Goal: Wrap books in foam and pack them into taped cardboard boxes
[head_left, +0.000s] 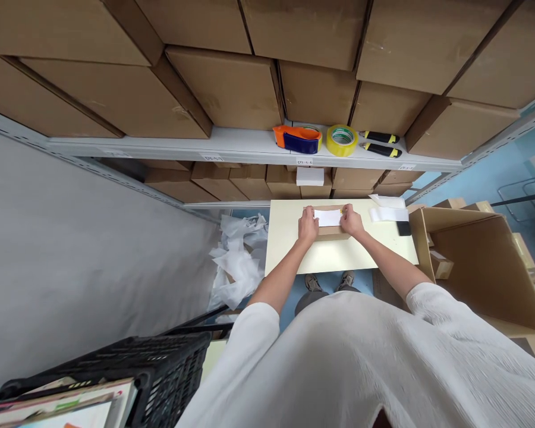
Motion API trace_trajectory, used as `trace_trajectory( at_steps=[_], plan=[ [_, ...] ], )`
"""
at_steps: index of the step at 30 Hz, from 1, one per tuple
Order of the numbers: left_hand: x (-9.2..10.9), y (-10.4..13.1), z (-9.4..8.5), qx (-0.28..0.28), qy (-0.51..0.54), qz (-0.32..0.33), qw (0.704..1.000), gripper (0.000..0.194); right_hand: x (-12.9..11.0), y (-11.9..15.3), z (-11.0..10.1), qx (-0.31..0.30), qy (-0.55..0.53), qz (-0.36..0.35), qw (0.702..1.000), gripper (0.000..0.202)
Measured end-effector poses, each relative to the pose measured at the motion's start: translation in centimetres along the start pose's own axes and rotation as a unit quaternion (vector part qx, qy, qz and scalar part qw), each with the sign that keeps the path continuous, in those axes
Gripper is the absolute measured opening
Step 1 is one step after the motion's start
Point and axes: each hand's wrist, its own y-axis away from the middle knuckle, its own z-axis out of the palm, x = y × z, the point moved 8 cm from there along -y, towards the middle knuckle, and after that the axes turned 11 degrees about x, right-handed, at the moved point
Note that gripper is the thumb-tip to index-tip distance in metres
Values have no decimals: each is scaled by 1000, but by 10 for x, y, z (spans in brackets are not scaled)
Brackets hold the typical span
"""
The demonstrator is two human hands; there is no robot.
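Observation:
A small brown cardboard box lies on the cream tabletop. Over its top face is a white paper label, which runs from one hand to the other. My left hand is closed with its fingers curled at the label's left end. Pinched at the opposite end is my right hand, fingers bent and pressed together. Whether the label is stuck down flat or still held at its ends, I cannot tell. Both hands rest against the box's upper side.
White label strips and a black block lie at the table's right. Beside it stands a large open carton with small boxes inside. An orange tape dispenser, yellow tape roll and utility knives sit on the shelf. Crumpled wrap is left; a black crate stands nearer.

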Motion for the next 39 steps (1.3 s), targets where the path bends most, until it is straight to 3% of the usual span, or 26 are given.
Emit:
trace_trajectory(
  at_steps=[9,14,17,20,25,34,39],
  plan=[
    [7,8,9,-37,-144,61,987,36,-13,7,7,0,105,-66,992,38],
    [2,9,5,-22,-189,73,979,35,-15,12,3,24,149,-83,985,35],
    [4,14,9,-41,-169,134,976,39,-20,20,4,42,144,-123,981,38],
    [6,26,23,-96,-145,218,960,54,-30,33,19,17,118,-199,973,51],
    [-9,41,46,-168,-177,268,932,84,-28,50,56,-74,120,-253,957,81],
    [-15,43,51,-175,-195,288,921,101,-24,53,66,-79,168,-259,948,88],
    [-18,42,50,-168,-209,255,929,108,-18,52,62,-88,172,-231,954,95]
  ],
)
